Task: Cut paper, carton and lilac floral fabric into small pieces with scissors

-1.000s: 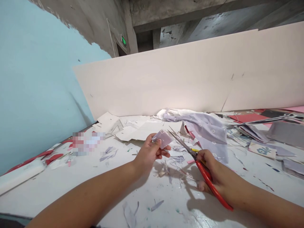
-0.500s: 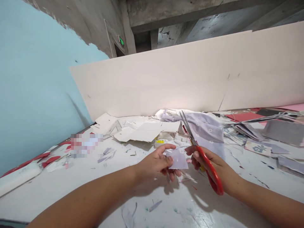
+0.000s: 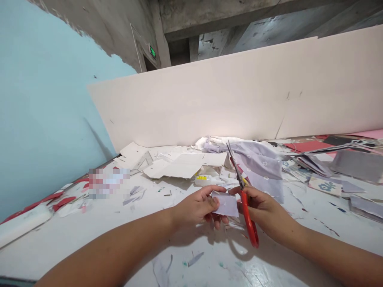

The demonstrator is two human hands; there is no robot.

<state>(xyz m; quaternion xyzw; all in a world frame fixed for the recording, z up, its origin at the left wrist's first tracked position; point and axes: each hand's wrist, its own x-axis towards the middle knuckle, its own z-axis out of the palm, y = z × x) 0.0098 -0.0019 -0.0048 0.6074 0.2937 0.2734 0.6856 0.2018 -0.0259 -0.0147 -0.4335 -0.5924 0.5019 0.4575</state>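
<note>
My left hand pinches a small pale lilac piece of paper between thumb and fingers, low over the white table. My right hand is closed round red-handled scissors. Their blades are together and point up and away, and their handle hangs below my fingers. The right fingertips touch the right edge of the paper. Both hands meet at the middle of the view.
Paper scraps litter the table. A lilac patterned cloth lies behind the hands, white card sheets to its left, and grey and red sheets at right. A tall pale board stands along the back; a blue wall runs along the left.
A second ago the open scissors were at the paper, held higher. My left hand has since lowered the paper, the blades have shut and swung upright, and my right hand has moved left to it.
</note>
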